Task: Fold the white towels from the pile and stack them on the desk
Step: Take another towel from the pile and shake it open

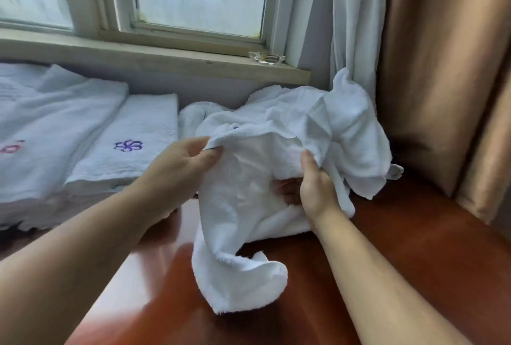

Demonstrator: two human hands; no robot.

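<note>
Now the left hand (181,163) pinches the top hem of a white towel (243,198) and the right hand (315,187) has fingers curled into its other edge, lifting it off the pile (331,123) at the desk's (414,248) far right. Tugging could drag the pile over the desk's edge. The right fingertips are buried in cloth; the towel's corners are impossible to trace.

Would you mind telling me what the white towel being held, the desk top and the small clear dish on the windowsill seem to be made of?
White towel: likely cotton terry, with a fuzzy looped nap and soft creases.
Reddish-brown desk top: seemingly varnished wood or veneer, glossy with reflections.
Small clear dish: probably glass, transparent with bright thick edges; plastic is possible.
</note>
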